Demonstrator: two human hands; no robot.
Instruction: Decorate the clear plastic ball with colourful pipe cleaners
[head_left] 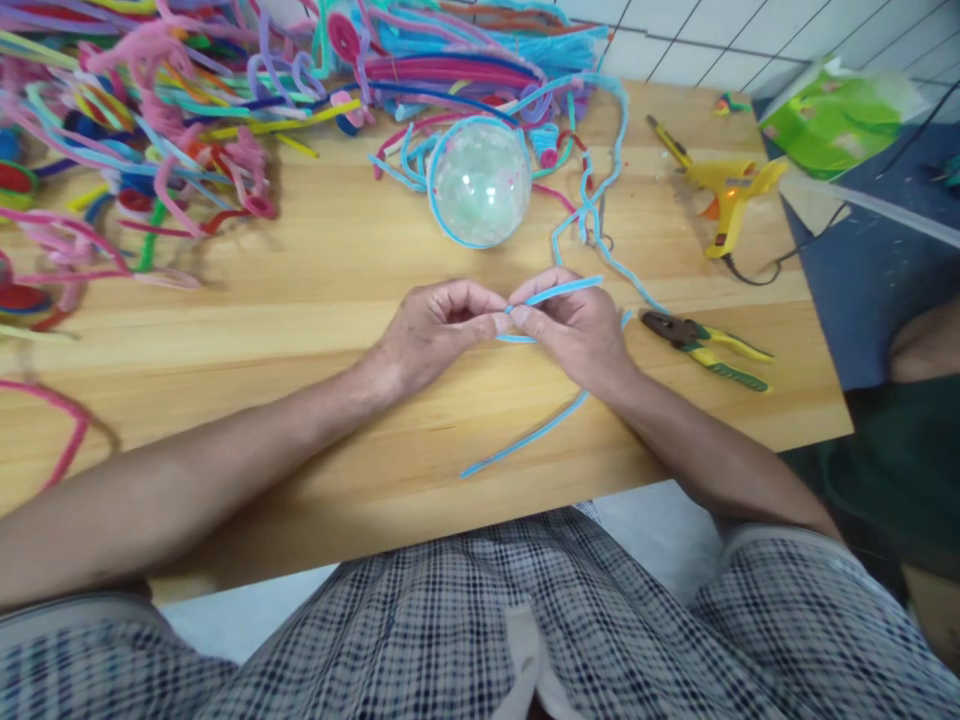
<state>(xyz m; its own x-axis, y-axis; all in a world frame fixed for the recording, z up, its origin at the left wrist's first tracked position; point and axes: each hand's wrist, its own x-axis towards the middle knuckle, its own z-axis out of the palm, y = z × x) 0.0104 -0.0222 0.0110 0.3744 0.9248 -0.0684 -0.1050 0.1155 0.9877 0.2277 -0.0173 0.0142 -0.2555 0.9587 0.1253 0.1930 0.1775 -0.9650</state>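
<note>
Pale wooden tabletop (315,300) stretches before a seated person in a checked shirt, with white wall tiles behind it. At its centre the left hand (427,335) and the right hand (577,325) meet fingertip to fingertip, both curled nearly closed and pinching a light blue pipe cleaner (555,293). One short end of it pokes up and to the right from between the fingers; its long tail runs under the right wrist and down toward the table's near edge. Just beyond the hands sits a clear plastic ball (480,182) ringed with a blue pipe cleaner. A tangled heap of coloured pipe cleaners (150,110) crowds the far left of the table. To the right of the hands lie pliers (701,345) with yellow-green grips, near the right hand but apart from it, and farther back a yellow glue gun (727,195). A green packet (832,120) lies past the table's far right corner.
</note>
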